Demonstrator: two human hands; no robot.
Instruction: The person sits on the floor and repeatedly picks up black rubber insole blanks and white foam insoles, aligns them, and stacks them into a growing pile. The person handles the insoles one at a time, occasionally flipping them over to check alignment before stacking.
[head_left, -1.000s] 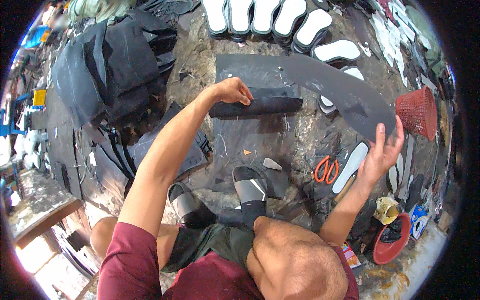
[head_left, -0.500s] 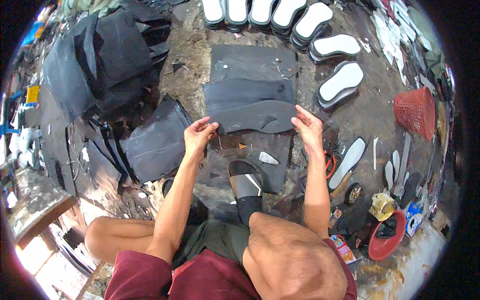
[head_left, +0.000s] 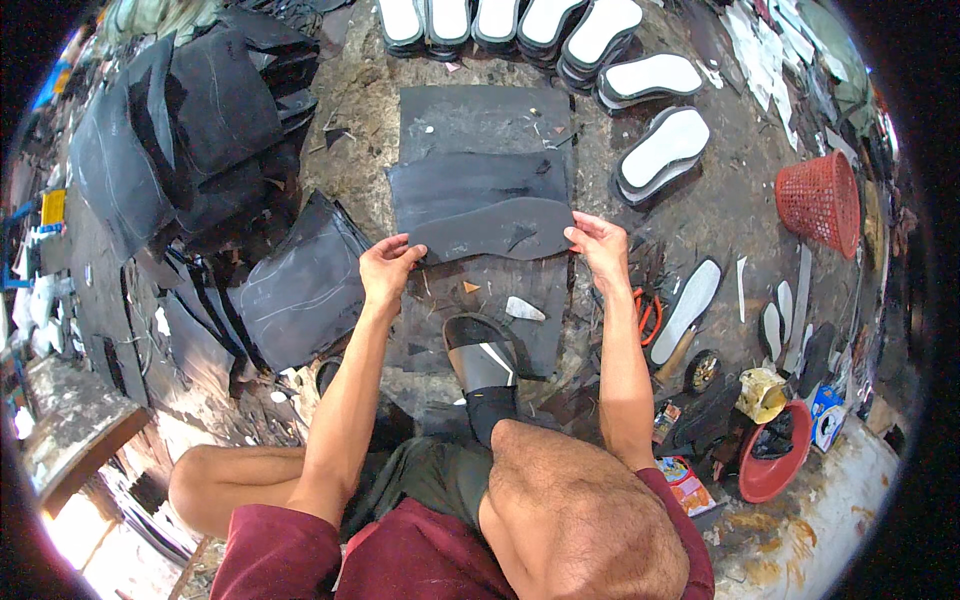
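Note:
A dark grey shoe sole piece (head_left: 495, 228) is stretched crosswise between my hands, its long sides gently curved. My left hand (head_left: 388, 270) pinches the left end between thumb and fingers. At the opposite end my right hand (head_left: 600, 248) grips the tip in the same way. Directly beyond the piece lies a black sheet (head_left: 470, 182), over a larger dark mat (head_left: 480, 120) on the ground. My sandalled foot (head_left: 484, 352) rests on the near part of that mat, close to a small whitish scrap (head_left: 524, 309).
Stacks of white-topped soles (head_left: 662, 152) curve round the far right. Black sheets (head_left: 215, 120) are heaped at far left, with more cut sheets (head_left: 300, 285) nearer. On the right are a red basket (head_left: 818, 205), orange-handled scissors (head_left: 648, 318), a pale insole (head_left: 686, 312) and a red bowl (head_left: 778, 480).
The whole view has shifted slightly, so things sit a little further left in it. Both hands still hold the sole piece, with little other change.

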